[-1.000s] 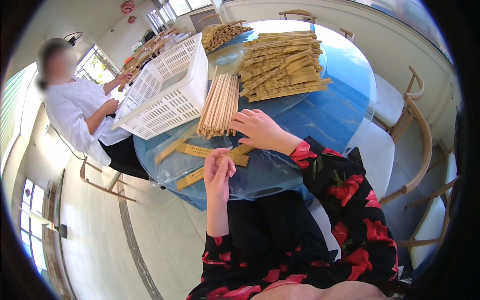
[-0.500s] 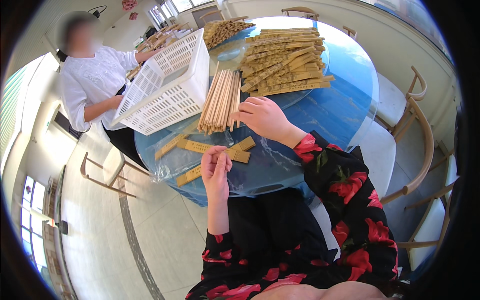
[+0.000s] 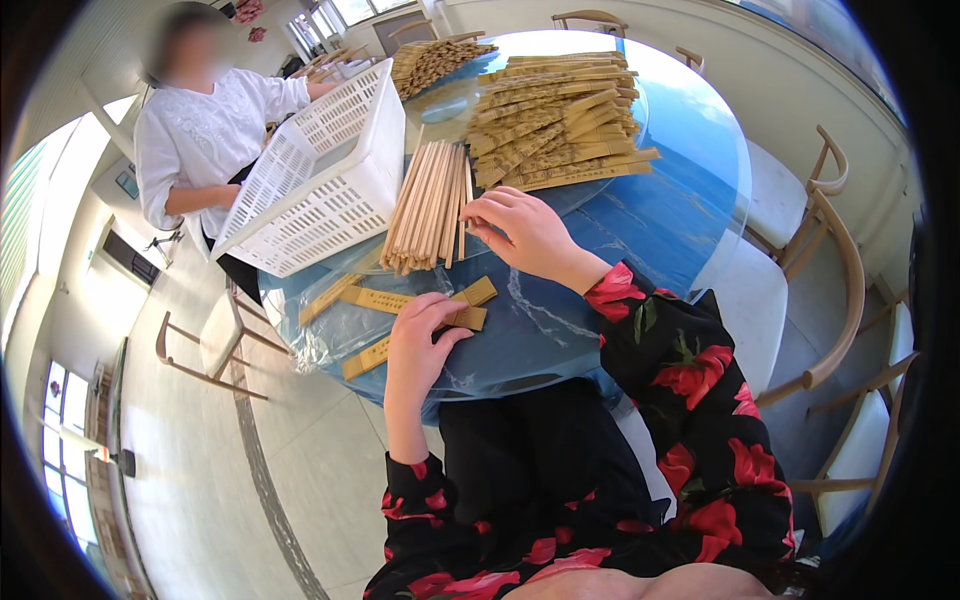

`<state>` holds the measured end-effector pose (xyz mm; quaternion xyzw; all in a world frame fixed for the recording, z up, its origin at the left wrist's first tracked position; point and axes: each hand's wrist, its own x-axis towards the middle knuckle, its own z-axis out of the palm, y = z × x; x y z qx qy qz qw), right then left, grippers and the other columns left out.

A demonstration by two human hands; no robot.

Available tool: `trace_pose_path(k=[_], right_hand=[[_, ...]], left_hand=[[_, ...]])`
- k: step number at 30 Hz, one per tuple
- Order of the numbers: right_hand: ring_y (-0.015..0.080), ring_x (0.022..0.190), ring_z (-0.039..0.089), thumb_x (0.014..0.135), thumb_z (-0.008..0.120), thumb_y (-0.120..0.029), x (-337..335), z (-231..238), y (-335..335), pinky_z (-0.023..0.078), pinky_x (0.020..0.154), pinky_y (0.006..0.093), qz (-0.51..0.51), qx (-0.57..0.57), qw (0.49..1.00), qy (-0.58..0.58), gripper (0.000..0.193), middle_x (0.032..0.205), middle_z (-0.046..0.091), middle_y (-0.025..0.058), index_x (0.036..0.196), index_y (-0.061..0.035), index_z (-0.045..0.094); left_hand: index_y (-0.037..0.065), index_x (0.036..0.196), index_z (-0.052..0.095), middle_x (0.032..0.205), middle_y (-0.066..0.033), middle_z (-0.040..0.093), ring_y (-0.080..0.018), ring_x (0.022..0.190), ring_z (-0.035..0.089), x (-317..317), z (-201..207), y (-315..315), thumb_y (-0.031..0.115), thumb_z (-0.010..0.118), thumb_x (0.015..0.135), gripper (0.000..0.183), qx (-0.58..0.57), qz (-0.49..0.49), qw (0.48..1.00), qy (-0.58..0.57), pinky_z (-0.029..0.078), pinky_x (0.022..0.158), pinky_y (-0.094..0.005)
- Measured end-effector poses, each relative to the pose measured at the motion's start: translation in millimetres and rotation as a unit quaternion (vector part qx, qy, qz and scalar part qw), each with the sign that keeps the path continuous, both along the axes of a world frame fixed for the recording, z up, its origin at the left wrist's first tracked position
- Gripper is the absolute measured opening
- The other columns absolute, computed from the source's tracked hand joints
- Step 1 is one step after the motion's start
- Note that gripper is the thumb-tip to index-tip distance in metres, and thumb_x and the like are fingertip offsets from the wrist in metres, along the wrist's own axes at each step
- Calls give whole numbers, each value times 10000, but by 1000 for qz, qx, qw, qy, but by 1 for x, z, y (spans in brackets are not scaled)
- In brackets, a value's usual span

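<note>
A bundle of bare wooden chopsticks [image 3: 425, 210] lies on the blue-covered round table. At its right edge, my right hand [image 3: 525, 235] has thumb and fingers pinched on one chopstick [image 3: 461, 245] that stands slightly apart. Closer to me lie several flat yellow-brown paper chopstick sleeves [image 3: 375, 298], some crossing each other. My left hand [image 3: 418, 340] rests over them, thumb and fingers apart around the end of one sleeve [image 3: 468, 318]. The palm side of this hand is hidden. Beyond the bundle is a large heap of printed sleeves [image 3: 560, 120], long and narrow.
A white slotted plastic basket [image 3: 330, 215] stands tilted at the left, held by a person in a white top [image 3: 205, 130]. Another stack of sleeved sticks [image 3: 440, 65] sits farther back. Clear plastic film [image 3: 310, 335] lies at the left table edge. Wooden chairs [image 3: 840, 270] stand to the right.
My left hand has come down and forward onto the sleeves, its fingers spreading from a loose curl. My right hand stays beside the chopstick bundle. The view has shifted slightly.
</note>
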<state>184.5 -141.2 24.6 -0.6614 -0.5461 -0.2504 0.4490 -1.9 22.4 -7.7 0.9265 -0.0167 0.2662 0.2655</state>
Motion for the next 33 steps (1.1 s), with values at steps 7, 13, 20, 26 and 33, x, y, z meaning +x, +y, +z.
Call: trace_pose_path(k=[7, 13, 20, 26, 33], right_hand=[[274, 968, 607, 862, 681, -117, 0, -16, 10, 508, 860, 388, 66, -115, 988, -76, 170, 946, 633, 38, 1031, -102, 678], [236, 951, 624, 823, 669, -111, -10, -1, 4, 521, 817, 368, 4, -63, 984, -169, 208, 904, 629, 20, 1030, -125, 667], [164, 724, 642, 1024, 577, -73, 5, 13, -17, 509, 657, 267, 26, 325, 938, 115, 142, 847, 641, 84, 1143, -23, 518], [130, 599, 493, 1093, 476, -241, 45, 20, -44, 461, 605, 266, 224, 420, 736, 482, 213, 760, 559, 39, 947, -87, 492], [84, 568, 427, 1091, 481, -298, 45, 18, -36, 325, 479, 215, 442, 253, 562, 651, 258, 758, 506, 24, 938, -94, 525]], left_hand=[[-3, 997, 735, 1013, -109, 683, -260, 865, 667, 3, -4, 3, -30, 745, 780, 219, 0, -10, 999, -33, 550, 762, -336], [3, 955, 706, 1006, -111, 693, -321, 954, 648, 2, -8, -6, -3, 722, 818, 139, -5, 44, 998, -52, 526, 848, -395], [-2, 942, 656, 983, -106, 674, -237, 814, 610, -5, -1, -7, -11, 698, 872, 83, -17, 105, 983, -151, 508, 743, -322], [-9, 1065, 587, 993, -109, 667, -187, 809, 626, -10, -7, 1, -3, 604, 957, 109, -3, 133, 970, -205, 500, 776, -286], [3, 1159, 495, 1137, -132, 653, -185, 966, 679, -17, -21, 9, 2, 479, 1038, 122, -119, 35, 967, -224, 502, 858, -283]])
